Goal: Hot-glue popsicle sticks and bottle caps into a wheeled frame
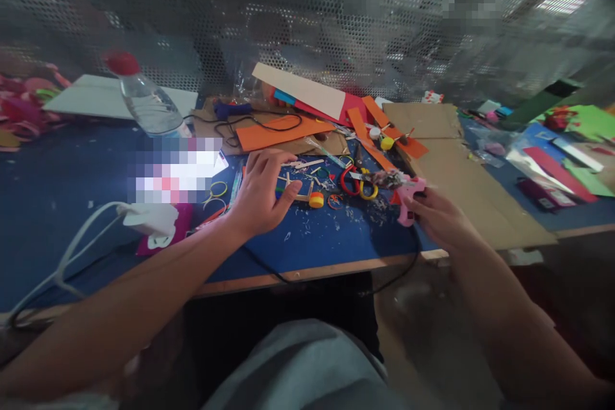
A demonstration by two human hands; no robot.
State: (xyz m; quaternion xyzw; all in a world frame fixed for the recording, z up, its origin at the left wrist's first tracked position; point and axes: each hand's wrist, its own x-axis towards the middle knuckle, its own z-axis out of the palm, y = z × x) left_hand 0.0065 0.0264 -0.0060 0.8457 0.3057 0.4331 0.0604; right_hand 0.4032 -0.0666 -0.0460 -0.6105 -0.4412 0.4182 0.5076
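My right hand (439, 216) is closed round the handle of a pink glue gun (408, 202), whose nozzle end is coated in dark, messy residue and points left. Over the blue table (312, 246), my left hand (262, 195) has its thumb and fingers apart, beside small wooden sticks (310, 164). A yellow-orange round piece (316, 199) lies just right of that thumb. Between the hands are red-handled scissors (349, 180) and yellow-handled scissors (369, 189), among white scraps. No object shows in my left hand.
A red-capped bottle (154, 106), a bright phone (206, 166) and a white charger (151, 221) are at the left. Orange strips (283, 132) lie behind the hands. Cardboard (471, 192) covers the right side, with a perforated screen (307, 19) behind.
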